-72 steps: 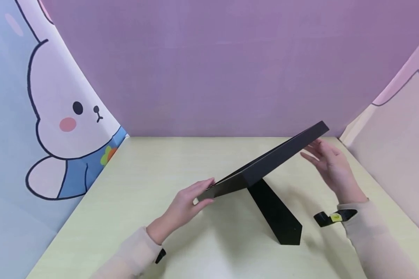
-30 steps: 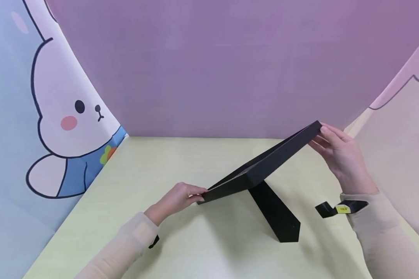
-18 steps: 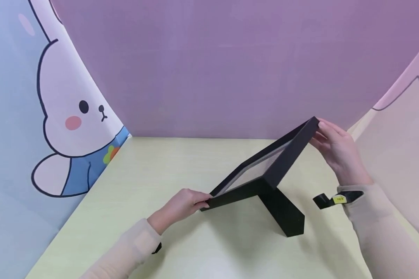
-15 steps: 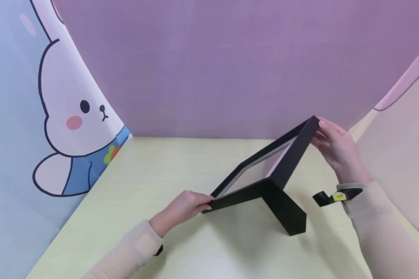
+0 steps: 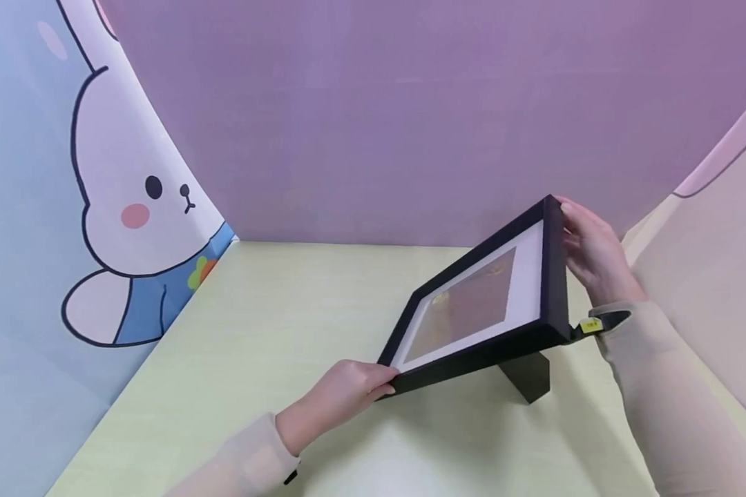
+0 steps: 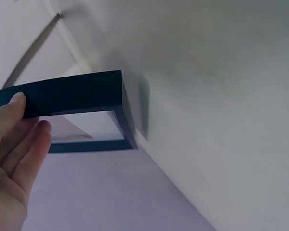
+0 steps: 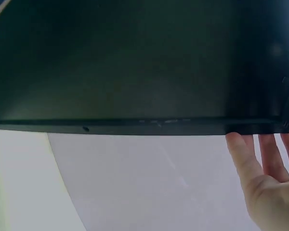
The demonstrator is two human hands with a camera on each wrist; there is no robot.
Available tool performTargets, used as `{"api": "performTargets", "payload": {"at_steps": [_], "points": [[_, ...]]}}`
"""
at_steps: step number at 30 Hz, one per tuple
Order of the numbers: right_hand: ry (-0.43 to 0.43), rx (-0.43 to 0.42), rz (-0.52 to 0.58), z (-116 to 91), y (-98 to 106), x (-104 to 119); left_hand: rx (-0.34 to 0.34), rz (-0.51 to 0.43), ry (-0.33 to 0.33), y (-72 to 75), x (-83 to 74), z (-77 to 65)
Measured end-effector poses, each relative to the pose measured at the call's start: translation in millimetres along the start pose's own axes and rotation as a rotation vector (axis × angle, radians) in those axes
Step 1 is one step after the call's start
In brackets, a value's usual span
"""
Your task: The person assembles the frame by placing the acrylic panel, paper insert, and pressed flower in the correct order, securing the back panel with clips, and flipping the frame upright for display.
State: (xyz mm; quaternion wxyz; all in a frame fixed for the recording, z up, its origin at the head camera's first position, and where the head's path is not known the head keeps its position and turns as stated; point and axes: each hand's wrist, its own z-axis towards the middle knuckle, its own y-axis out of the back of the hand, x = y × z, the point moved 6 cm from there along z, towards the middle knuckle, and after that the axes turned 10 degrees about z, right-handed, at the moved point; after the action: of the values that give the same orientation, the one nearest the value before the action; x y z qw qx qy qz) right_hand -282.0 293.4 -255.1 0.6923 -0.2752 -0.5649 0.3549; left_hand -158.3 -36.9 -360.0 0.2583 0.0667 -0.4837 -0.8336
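Note:
A black picture frame [image 5: 556, 276] with a white mat and a brownish picture [image 5: 472, 304] leans tilted above the table, its front towards the left. Behind it the black easel leg [image 5: 528, 378] sticks out, partly hidden. My left hand [image 5: 348, 393] pinches the frame's near left corner between thumb and fingers. At the upper right corner my right hand [image 5: 597, 255] grips the edge, some fingers hidden. The left wrist view has thumb and fingers on either side of the frame's rim [image 6: 77, 91]. Filling much of the right wrist view is the dark frame back [image 7: 135, 67].
The pale yellow-green table [image 5: 273, 310] runs to a purple back wall [image 5: 348, 138]. A rabbit-printed panel [image 5: 130, 166] stands on the left, a pale panel [image 5: 715, 290] on the right. A black strap [image 5: 615, 321] is on the right wrist.
Both hands, first at the frame's edges with the right apart from it, now hold it. The frame has turned, bringing its front into view and hiding most of the leg.

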Motion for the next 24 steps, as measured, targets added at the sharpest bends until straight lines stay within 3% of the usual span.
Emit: {"api": "performTargets", "payload": {"at_steps": [6,11,14,24], "points": [[-0.031,0.007,-0.032,9,0,-6,-0.037,0.062,-0.029,3.6,-18.7,0.0],[-0.053,-0.015,-0.130,11,-1,-9,-0.042,0.076,-0.030,2.7,-31.6,-0.8],[-0.063,-0.032,-0.191,11,-2,-10,-0.046,0.080,-0.039,2.3,-38.9,-0.4],[-0.106,0.013,-0.240,13,-4,-16,-0.034,0.034,-0.054,0.0,-49.9,-0.2]]}}
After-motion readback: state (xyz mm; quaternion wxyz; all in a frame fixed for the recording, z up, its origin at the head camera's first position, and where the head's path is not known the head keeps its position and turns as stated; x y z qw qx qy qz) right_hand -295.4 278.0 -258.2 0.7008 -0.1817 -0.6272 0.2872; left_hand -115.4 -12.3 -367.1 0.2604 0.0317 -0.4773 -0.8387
